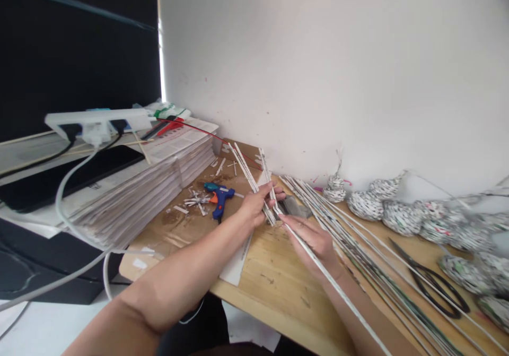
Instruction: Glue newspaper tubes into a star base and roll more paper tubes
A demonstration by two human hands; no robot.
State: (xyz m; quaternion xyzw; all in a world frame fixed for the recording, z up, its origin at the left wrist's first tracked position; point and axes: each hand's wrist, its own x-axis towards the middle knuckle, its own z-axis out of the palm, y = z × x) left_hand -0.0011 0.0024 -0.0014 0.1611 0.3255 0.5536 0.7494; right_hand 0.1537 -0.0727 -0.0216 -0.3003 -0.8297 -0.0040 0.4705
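My left hand (256, 205) is closed around several thin rolled-paper sticks (243, 166), which slant up to the left above the wood table. My right hand (312, 239) pinches a long rolled-paper stick (338, 289) that runs down toward the bottom right. Near the fingertips of both hands this stick seems to bend, and a white length (264, 165) rises past the left fingers. More long rolled-paper sticks (350, 234) lie on the table to the right of my right hand. Behind the hands sits a grey object (294, 206), partly covered.
A blue glue gun (222, 199) lies on cardboard (159, 239) among paper scraps. Left stand stacked newspapers (159, 186) bearing a dark phone (79, 173) and a white power strip (99, 117) with cables. Black scissors (433, 287) and woven paper gourd shapes (403, 218) lie right.
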